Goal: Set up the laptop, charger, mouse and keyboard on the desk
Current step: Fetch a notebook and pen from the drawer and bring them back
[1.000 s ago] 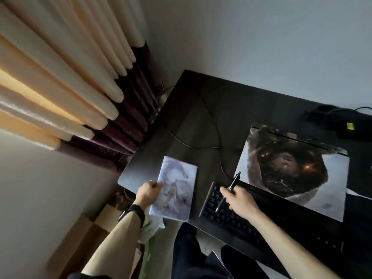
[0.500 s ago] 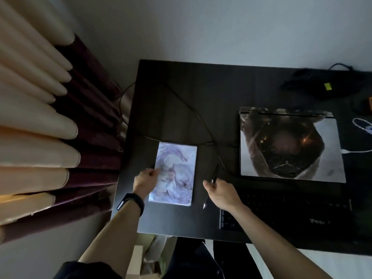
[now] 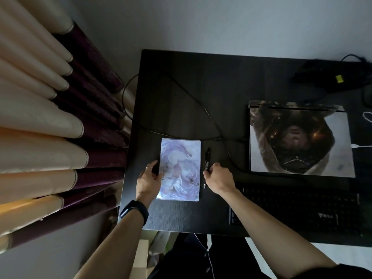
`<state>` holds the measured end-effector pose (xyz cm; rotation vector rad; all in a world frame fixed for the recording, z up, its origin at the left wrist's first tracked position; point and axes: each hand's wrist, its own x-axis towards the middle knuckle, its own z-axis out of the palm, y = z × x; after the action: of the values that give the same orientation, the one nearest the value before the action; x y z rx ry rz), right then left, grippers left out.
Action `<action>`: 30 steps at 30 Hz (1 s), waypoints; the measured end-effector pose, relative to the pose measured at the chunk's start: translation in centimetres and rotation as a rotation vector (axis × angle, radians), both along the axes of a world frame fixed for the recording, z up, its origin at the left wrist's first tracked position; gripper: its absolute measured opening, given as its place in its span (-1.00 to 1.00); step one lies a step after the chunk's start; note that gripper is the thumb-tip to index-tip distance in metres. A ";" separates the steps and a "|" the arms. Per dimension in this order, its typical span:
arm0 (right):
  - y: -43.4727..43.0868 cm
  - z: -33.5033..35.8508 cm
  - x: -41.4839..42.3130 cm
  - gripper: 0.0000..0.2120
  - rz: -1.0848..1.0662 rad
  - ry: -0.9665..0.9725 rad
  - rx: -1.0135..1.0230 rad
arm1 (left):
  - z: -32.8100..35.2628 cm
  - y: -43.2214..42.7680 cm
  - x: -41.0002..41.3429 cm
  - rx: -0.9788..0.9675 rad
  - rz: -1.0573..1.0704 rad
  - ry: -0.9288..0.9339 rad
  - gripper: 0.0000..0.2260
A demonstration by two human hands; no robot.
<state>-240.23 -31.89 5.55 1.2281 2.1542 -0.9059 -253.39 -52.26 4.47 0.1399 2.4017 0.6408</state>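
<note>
A closed laptop (image 3: 300, 139) with a dark printed skin lies at the right of the black desk (image 3: 181, 87). In front of it sits a black keyboard (image 3: 298, 212). A black charger brick (image 3: 332, 79) with a yellow label rests at the far right corner, its thin cable (image 3: 211, 119) crossing the desk. My left hand (image 3: 150, 180) rests on the left edge of a pale purple notebook (image 3: 181, 168). My right hand (image 3: 218, 178) pinches a black pen (image 3: 207, 160) lying just right of the notebook. No mouse is in view.
Cream and maroon curtains (image 3: 50, 127) hang close along the desk's left side. A white cable (image 3: 362, 146) lies at the laptop's right edge. Cardboard boxes (image 3: 141, 258) sit on the floor below the desk's front left corner.
The view has swung over the desk. The notebook has been straightened on the desk, and my right hand has brought the pen from the keyboard down beside the notebook's right edge.
</note>
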 end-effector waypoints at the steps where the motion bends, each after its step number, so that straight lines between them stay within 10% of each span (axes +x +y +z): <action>1: -0.2 0.0 0.0 -0.72 -0.007 0.012 -0.001 | 0.0 0.1 0.0 0.002 -0.011 -0.004 -0.57; 30: -0.6 0.4 1.8 -0.73 -0.086 0.088 -0.075 | -0.4 0.1 -0.2 -0.037 -0.034 -0.029 -0.53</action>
<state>-238.39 -32.53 5.94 1.2738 2.1284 -1.0859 -253.60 -52.13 4.10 0.1545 2.3762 0.5785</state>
